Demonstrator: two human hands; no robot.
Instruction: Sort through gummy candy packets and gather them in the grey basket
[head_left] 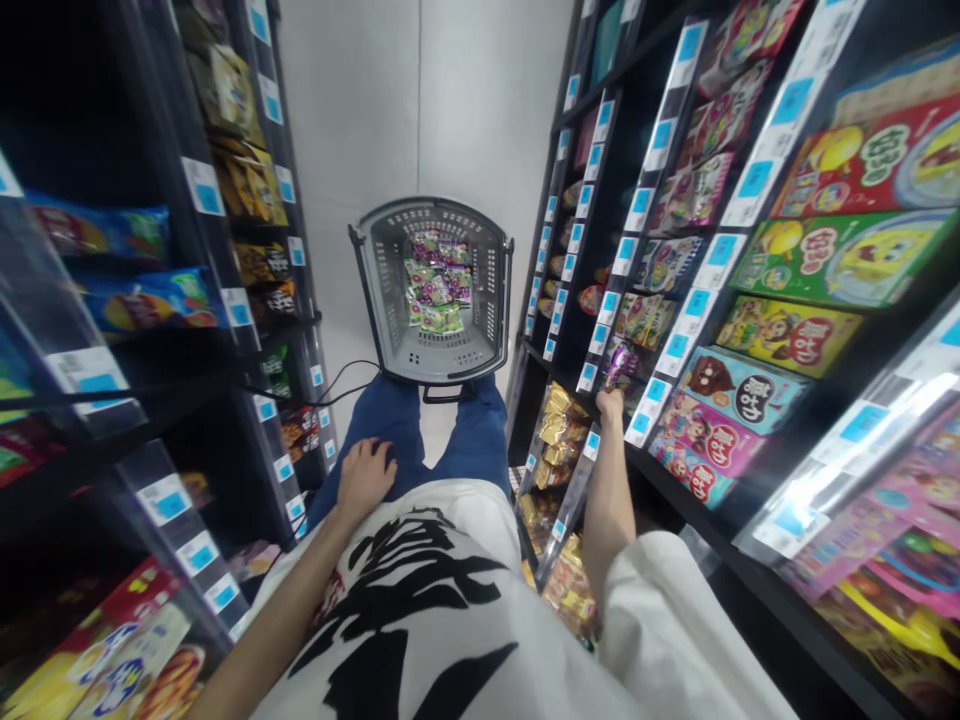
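Note:
My right hand (610, 402) reaches into the shelf on the right, its fingers closed on a shiny purple snack packet (619, 364). Other small packets (646, 318) lie just beyond it on the same shelf. My left hand (367, 474) rests on my thigh, holding nothing, with its fingers loosely apart. In front of my legs stands a grey shopping basket (491, 290). Several green and purple snack packets (437, 285) lie on its bottom.
Shelves with price tags (676, 345) flank the narrow aisle. Boxed snacks (825, 255) fill the right shelf, and gold-wrapped packs (556, 440) sit lower. Blue bags (150, 300) are on the left. A black cord (352, 370) loops beside the basket. Pale floor (352, 100) stretches ahead.

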